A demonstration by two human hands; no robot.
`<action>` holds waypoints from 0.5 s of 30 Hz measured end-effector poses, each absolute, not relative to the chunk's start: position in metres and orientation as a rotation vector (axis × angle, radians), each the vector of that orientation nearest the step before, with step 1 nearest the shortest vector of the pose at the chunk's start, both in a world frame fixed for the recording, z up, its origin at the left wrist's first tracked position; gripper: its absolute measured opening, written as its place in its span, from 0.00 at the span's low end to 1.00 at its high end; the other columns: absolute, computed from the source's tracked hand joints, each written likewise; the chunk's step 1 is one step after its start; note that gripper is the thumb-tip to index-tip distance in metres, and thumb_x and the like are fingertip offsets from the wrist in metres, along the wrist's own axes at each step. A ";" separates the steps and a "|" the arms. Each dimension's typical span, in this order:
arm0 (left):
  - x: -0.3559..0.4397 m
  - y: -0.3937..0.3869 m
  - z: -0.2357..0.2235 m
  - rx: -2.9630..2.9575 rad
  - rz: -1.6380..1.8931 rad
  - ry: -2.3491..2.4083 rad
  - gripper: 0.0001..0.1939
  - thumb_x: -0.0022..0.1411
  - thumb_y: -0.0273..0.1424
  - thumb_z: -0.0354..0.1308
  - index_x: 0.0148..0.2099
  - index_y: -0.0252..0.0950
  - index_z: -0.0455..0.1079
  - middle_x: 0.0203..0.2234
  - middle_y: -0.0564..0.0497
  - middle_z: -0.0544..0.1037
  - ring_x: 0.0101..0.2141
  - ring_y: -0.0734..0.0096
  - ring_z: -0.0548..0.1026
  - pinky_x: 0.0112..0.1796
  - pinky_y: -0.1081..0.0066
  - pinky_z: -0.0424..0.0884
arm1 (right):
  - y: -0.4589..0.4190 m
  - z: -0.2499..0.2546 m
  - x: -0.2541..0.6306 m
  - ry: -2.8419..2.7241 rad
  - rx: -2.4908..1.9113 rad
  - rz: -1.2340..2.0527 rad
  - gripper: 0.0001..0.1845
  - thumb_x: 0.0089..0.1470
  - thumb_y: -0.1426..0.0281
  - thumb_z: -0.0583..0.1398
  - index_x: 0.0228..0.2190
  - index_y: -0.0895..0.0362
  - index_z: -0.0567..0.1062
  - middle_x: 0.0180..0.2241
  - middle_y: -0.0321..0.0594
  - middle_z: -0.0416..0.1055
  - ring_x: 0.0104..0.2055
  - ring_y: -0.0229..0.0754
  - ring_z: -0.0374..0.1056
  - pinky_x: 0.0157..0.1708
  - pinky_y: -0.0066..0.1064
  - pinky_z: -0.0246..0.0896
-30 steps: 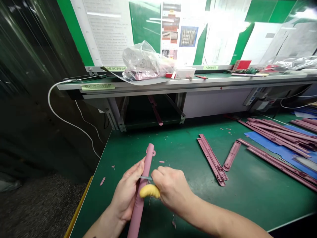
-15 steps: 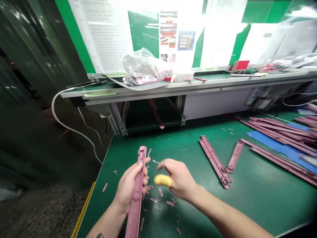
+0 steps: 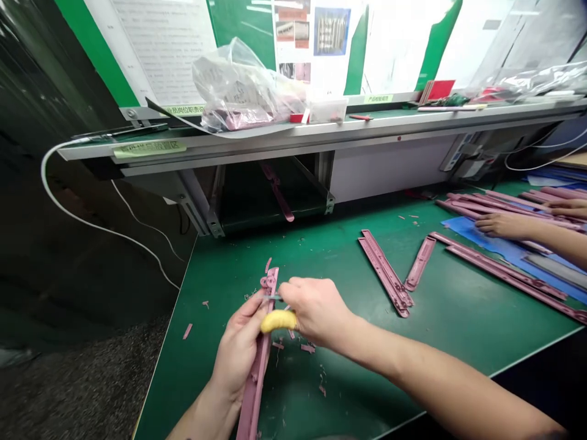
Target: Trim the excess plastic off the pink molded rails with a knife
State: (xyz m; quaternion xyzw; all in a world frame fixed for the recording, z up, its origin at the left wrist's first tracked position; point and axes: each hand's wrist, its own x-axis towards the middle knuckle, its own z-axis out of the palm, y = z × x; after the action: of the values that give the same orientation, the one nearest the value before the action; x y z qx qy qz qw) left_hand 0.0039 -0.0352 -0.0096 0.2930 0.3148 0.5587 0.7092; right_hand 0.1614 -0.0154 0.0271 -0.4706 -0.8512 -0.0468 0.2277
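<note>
Your left hand (image 3: 237,357) is closed firmly around a long mauve plastic rail (image 3: 257,373), fingers wrapped round its shaft and thumb up near its upper end, so the rail stands tilted, running from the bottom of your view up to a moulded lug at its top. It sits on the near part of a green bench mat (image 3: 458,348), held clear of the surface at the upper end, though its lower end is cut off by the frame and you can't see whether that end rests on anything. Your right hand (image 3: 316,311) is pinched shut on a small blade (image 3: 274,297), and only its thin metal tip shows, reaching across to the rail just below the lug; the handle is hidden in your fingers. A yellow pad (image 3: 278,321) sits under those fingers, pressed against the rail's side, but you can't tell whether it is wrapped on a finger or simply held. So the work in hand is close blade work on that upper end of the rail, with mauve plastic offcuts (image 3: 307,348) scattered on the mat around your hands. Further right lie two more rails (image 3: 385,275), a shorter piece (image 3: 419,263) and a heap of rails on a blue sheet (image 3: 468,227), where another person's hand (image 3: 502,225) rests, well apart from yours
</note>
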 end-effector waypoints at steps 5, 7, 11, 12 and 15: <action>0.004 0.002 0.006 0.653 1.347 0.709 0.12 0.56 0.27 0.65 0.43 0.34 0.75 0.27 0.53 0.74 0.23 0.81 0.72 0.25 0.82 0.70 | -0.060 -0.002 0.136 -2.493 -1.056 0.001 0.21 0.59 0.52 0.53 0.26 0.56 0.67 0.24 0.35 0.68 0.23 0.37 0.59 0.22 0.31 0.33; 0.000 0.028 0.013 0.636 1.427 0.690 0.09 0.58 0.24 0.63 0.42 0.35 0.75 0.27 0.54 0.72 0.23 0.83 0.71 0.24 0.83 0.69 | -0.080 -0.019 0.130 -2.616 -0.945 0.057 0.17 0.56 0.55 0.57 0.26 0.55 0.67 0.24 0.34 0.68 0.21 0.37 0.57 0.21 0.31 0.32; -0.013 0.055 0.024 0.571 1.537 0.639 0.07 0.62 0.22 0.57 0.41 0.35 0.73 0.28 0.55 0.69 0.23 0.86 0.69 0.21 0.86 0.66 | -0.091 -0.039 0.136 -2.764 -0.644 0.169 0.16 0.52 0.59 0.62 0.22 0.55 0.66 0.19 0.30 0.64 0.18 0.35 0.55 0.19 0.31 0.33; -0.014 0.051 0.025 0.561 1.534 0.630 0.07 0.62 0.22 0.56 0.41 0.35 0.73 0.29 0.55 0.69 0.22 0.86 0.68 0.19 0.86 0.65 | -0.083 -0.037 0.141 -2.679 -0.667 0.232 0.19 0.54 0.54 0.60 0.22 0.55 0.67 0.19 0.31 0.65 0.19 0.34 0.56 0.19 0.30 0.36; -0.008 0.022 0.019 0.543 1.439 0.641 0.09 0.62 0.23 0.56 0.45 0.35 0.71 0.30 0.54 0.68 0.19 0.85 0.66 0.13 0.86 0.60 | -0.049 -0.012 0.157 -2.222 -0.927 0.355 0.30 0.54 0.42 0.52 0.30 0.57 0.73 0.26 0.37 0.71 0.27 0.36 0.65 0.24 0.27 0.52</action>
State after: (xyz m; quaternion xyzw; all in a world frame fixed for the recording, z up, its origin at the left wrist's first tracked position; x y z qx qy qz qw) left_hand -0.0084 0.0218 0.0193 0.2410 0.2845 0.6392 0.6726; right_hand 0.1570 -0.0485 -0.0116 -0.3574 -0.8563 0.1369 0.3468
